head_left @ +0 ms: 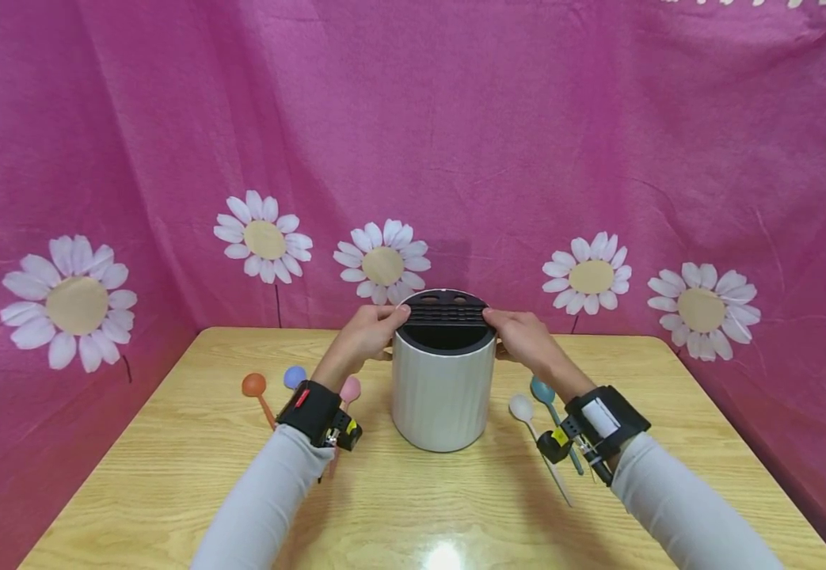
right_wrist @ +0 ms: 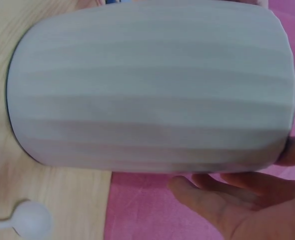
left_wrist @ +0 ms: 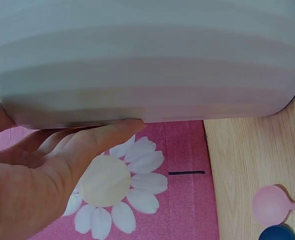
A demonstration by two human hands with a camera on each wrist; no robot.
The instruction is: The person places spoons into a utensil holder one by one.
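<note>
A white ribbed utensil holder [head_left: 443,400] stands upright on the table, with a black slotted insert [head_left: 444,315] across the back of its mouth and a dark opening in front. My left hand [head_left: 364,334] holds it at the left of the rim, thumb on top by the insert. On the opposite side my right hand [head_left: 529,342] grips it the same way. Both wrist views show the fingers of the left hand [left_wrist: 52,172] and right hand [right_wrist: 247,202] lying along the ribbed outer wall near the top.
Left of the holder lie an orange spoon [head_left: 253,385], a blue spoon [head_left: 295,377] and a pink spoon [head_left: 350,389], partly behind my forearm. To the right lie a white spoon [head_left: 521,408] and a teal spoon [head_left: 542,390]. A pink flowered cloth [head_left: 484,158] hangs behind the wooden table [head_left: 413,514].
</note>
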